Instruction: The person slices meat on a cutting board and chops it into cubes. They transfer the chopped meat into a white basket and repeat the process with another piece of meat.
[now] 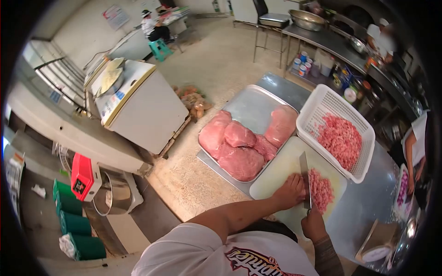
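Pink diced meat (321, 189) lay in a small heap on the white board (281, 172), which sat on the steel desk (363, 207) just in front of the person. The right hand (313, 225) was clenched around the handle of a cleaver (305, 177), whose blade stood upright on the board, its flat side touching the left edge of the heap. The left hand (291, 191) rested on the board on the other side of the blade, fingers curled and pressed close to the steel; whether they pinned a last strip of meat under them could not be told.

Beyond the board, touching its far edge, a metal tray (253, 108) carried several large raw slabs (239, 147). To the right of the board, a white basket (329, 103) held a bigger pile of the same cubes.

By the look of it, the meat would handle soft, wet and slippery: the cubes would sag and slide apart rather than lift as one, so they would best be scooped from below or swept together against the blade. The slabs seemed heavy and limp, needing a whole palm beneath. The cleaver looked stiff and weighty, safe only at the handle.

Right of the basket, another person's arm (410, 156) showed at the desk's edge.
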Demonstrator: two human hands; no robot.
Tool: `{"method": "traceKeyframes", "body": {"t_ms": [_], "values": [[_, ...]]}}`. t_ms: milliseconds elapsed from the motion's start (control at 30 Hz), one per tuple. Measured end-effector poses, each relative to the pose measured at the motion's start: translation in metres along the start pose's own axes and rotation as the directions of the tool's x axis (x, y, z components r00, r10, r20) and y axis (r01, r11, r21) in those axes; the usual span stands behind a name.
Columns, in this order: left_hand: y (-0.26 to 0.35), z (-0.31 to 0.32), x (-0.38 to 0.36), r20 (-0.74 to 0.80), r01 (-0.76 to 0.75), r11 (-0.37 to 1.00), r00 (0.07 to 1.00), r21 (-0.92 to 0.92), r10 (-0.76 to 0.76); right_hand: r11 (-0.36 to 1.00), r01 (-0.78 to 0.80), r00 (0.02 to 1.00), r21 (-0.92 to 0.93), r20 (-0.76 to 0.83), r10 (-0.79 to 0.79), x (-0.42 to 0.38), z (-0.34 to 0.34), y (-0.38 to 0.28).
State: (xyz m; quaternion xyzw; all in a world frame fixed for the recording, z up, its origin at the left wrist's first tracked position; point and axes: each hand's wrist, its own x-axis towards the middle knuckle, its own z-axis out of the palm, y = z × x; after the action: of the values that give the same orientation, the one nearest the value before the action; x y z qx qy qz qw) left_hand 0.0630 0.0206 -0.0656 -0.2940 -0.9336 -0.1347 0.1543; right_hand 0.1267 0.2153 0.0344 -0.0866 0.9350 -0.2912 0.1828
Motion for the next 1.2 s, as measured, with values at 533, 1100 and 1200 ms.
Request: {"method": "traceKeyframes", "body": {"t_ms": [533,1100,1200], "values": [[-0.064,-0.004,0.066,0.427,0.19,0.981,0.885,0.031,-0.185,0.996,0.042,0.999,0.082,-0.018,-0.041,-0.002,-0.006,0.023],[-0.03,-0.066,-0.104,0.313,0.374,0.927,0.88,0.008,-0.358,0.998,0.007,0.999,0.067,0.034,-0.009,-0.02,-0.012,0.039],[-0.011,-0.106,-0.188,0.54,0.569,0.819,0.667,0.076,-0.513,0.986,0.1,0.995,0.136,-0.019,-0.098,-0.026,-0.007,0.052]]}}
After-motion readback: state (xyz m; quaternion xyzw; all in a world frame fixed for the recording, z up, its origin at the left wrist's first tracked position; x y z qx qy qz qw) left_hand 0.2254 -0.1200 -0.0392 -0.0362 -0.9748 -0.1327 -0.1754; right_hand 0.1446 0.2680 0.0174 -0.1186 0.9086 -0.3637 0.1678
